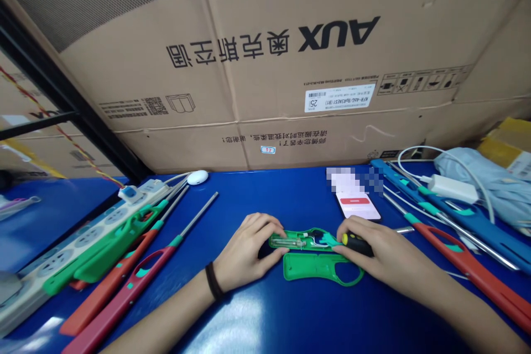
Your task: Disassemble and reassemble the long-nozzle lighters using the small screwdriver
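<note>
An opened green lighter casing lies on the blue table. Its upper half [290, 240] holds a clear tube, wires and a teal part; the other half [311, 267], with a loop at its right end, lies just below. My left hand [255, 246] pinches the left end of the upper half between thumb and fingers. My right hand [371, 246] is wrapped round a black and yellow screwdriver [357, 244], whose shaft points right, and its fingertips are at the right end of the casing, by the teal part [329, 240].
Red and green long lighters and a power strip [89, 235] line the left. A phone [359, 199] lies beyond my right hand. Red and blue lighters [468, 260], a white charger [454, 188] and cables are on the right. A large cardboard box [249, 88] stands behind.
</note>
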Demonstrator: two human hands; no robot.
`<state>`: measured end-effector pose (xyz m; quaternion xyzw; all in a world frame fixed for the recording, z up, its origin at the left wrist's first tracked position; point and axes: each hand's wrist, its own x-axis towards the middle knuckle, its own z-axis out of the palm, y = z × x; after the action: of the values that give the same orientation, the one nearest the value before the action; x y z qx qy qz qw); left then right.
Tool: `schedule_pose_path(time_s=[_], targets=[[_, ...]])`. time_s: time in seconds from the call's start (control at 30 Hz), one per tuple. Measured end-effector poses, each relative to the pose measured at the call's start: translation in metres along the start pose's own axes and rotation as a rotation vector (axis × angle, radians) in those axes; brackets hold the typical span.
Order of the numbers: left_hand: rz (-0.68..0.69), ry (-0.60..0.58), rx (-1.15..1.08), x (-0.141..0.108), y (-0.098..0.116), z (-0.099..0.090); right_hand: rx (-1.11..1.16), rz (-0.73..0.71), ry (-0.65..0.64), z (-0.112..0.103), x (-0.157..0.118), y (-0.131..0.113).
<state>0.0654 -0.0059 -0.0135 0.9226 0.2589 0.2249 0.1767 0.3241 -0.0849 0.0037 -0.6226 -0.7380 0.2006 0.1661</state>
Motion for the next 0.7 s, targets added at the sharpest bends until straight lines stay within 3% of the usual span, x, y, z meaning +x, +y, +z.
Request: schedule_pose_path(time_s=[0.4,0.7], targets=[[0.019,0.036,0.051,0.0,0.006,0.001,0.119,0.032,-0.024,-0.001,-0.006,-0.011],[0.013,0.017,0.006,-0.001,0.028,0.008,0.287,0.012,-0.134,0.002,-0.009,-0.016]])
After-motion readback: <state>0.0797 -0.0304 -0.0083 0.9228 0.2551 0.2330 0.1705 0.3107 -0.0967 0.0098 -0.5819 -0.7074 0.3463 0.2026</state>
